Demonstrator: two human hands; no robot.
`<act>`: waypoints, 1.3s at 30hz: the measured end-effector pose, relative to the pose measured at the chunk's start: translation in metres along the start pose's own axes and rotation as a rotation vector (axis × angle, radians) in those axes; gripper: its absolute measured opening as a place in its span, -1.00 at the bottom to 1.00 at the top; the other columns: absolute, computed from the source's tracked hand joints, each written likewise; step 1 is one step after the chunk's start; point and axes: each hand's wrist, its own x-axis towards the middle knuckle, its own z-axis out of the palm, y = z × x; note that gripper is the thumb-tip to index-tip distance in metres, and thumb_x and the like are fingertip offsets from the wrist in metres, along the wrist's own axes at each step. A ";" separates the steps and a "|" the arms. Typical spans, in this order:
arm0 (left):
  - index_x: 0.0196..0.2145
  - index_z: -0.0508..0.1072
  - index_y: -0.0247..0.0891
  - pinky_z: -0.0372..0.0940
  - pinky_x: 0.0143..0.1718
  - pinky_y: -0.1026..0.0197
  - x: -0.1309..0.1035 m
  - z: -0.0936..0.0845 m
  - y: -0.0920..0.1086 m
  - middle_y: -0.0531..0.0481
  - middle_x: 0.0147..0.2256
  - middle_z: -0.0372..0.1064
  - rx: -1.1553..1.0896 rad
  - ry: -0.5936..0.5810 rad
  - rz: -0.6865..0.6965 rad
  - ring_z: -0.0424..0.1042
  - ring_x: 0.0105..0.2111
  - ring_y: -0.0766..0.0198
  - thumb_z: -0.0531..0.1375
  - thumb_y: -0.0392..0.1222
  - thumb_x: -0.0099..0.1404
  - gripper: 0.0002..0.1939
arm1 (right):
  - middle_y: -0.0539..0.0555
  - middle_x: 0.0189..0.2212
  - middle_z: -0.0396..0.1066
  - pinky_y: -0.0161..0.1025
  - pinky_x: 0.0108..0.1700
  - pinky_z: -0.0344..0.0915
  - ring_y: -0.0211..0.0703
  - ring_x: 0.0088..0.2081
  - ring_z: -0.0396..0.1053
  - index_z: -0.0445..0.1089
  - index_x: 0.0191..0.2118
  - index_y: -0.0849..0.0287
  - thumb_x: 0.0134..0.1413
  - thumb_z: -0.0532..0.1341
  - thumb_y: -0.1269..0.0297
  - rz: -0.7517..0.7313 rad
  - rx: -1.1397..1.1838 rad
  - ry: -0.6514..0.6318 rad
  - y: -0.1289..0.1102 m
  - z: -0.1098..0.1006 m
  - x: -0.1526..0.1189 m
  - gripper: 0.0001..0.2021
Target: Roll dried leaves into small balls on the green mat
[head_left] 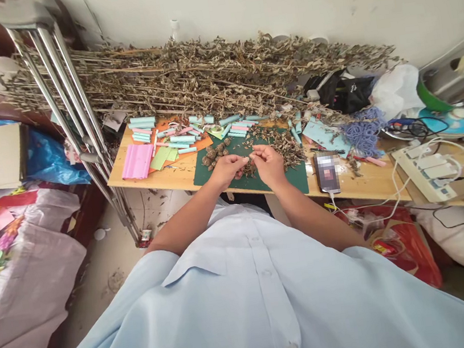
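Observation:
Over the green cutting mat (pixel 297 179), my left hand (pixel 230 169) and my right hand (pixel 268 165) meet almost fingertip to fingertip. The fingers of both are pinched together, and what lies between them is too small to make out. Just beyond my left hand sits a cluster of brown dried balls (pixel 214 154). Crumbled dry leaves (pixel 288 146) are heaped on the mat beyond and to the right of my right hand. Blue and pink paper rolls (pixel 182 139) lie scattered along the mat's far side.
Long dried plant stalks (pixel 184 77) span the table's back. Pink paper (pixel 137 161) lies left. A phone (pixel 327 173) with a cable, purple cord (pixel 365 131) and a power strip (pixel 425 172) are on the right. Metal crutches (pixel 76 109) stand at the left.

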 end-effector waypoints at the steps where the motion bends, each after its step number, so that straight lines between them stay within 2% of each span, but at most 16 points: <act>1: -0.42 0.42 -0.32 0.06 -0.57 0.32 -0.001 0.002 0.001 0.11 -0.59 0.25 0.001 -0.025 0.008 0.21 -0.61 0.46 0.42 0.10 0.10 -0.57 | 0.06 -0.29 0.54 -0.08 -0.15 0.46 -0.13 -0.31 0.49 0.43 -0.05 0.11 0.06 0.31 0.10 -0.014 -0.004 0.010 0.000 0.002 -0.001 -0.65; 6: -0.39 0.46 -0.35 0.07 -0.55 0.33 -0.003 0.004 0.001 0.11 -0.61 0.27 0.049 -0.105 0.019 0.20 -0.62 0.47 0.43 0.06 0.10 -0.60 | 0.08 -0.27 0.55 -0.07 -0.10 0.46 -0.10 -0.25 0.51 0.45 -0.05 0.13 0.06 0.30 0.14 -0.036 -0.025 0.050 -0.001 0.007 -0.002 -0.67; 12: -0.47 0.40 -0.32 0.04 -0.57 0.34 -0.005 0.005 -0.002 0.12 -0.63 0.23 0.037 -0.117 -0.038 0.17 -0.65 0.49 0.39 -0.05 0.15 -0.68 | 0.08 -0.25 0.55 -0.07 -0.09 0.46 -0.11 -0.25 0.50 0.44 -0.04 0.12 0.08 0.29 0.13 -0.037 -0.058 0.037 0.002 0.007 -0.002 -0.67; 17: -0.45 0.40 -0.31 0.02 -0.57 0.34 -0.005 0.003 0.000 0.12 -0.64 0.22 0.069 -0.079 -0.079 0.16 -0.66 0.49 0.33 -0.17 0.20 -0.79 | 0.08 -0.25 0.54 -0.07 -0.09 0.46 -0.11 -0.27 0.49 0.43 -0.03 0.11 0.11 0.25 0.13 -0.044 -0.101 0.032 0.004 0.006 0.000 -0.68; 24: -0.43 0.40 -0.30 -0.02 -0.58 0.34 -0.003 -0.001 0.000 0.13 -0.65 0.20 0.199 -0.045 -0.072 0.11 -0.67 0.48 0.26 -0.22 0.21 -0.87 | 0.09 -0.22 0.56 -0.03 0.01 0.43 -0.07 -0.20 0.51 0.45 0.00 0.11 0.16 0.21 0.17 -0.087 -0.201 0.072 0.010 0.004 0.000 -0.69; 35: -0.44 0.45 -0.29 -0.01 -0.58 0.31 -0.003 -0.003 -0.005 0.12 -0.65 0.20 0.378 -0.013 -0.033 0.13 -0.65 0.42 0.21 -0.17 0.16 -0.87 | 0.11 -0.18 0.55 0.00 0.00 0.45 -0.06 -0.18 0.51 0.43 -0.01 0.10 0.14 0.21 0.15 -0.065 -0.183 0.152 0.018 -0.001 0.006 -0.68; 39: -0.43 0.50 -0.30 0.00 -0.55 0.31 0.000 -0.005 -0.008 0.12 -0.66 0.21 0.439 0.046 -0.018 0.14 -0.62 0.41 0.23 -0.13 0.15 -0.83 | 0.11 -0.19 0.54 -0.02 -0.01 0.45 -0.08 -0.20 0.51 0.42 0.01 0.11 0.14 0.20 0.15 -0.089 -0.191 0.168 0.018 -0.007 0.012 -0.67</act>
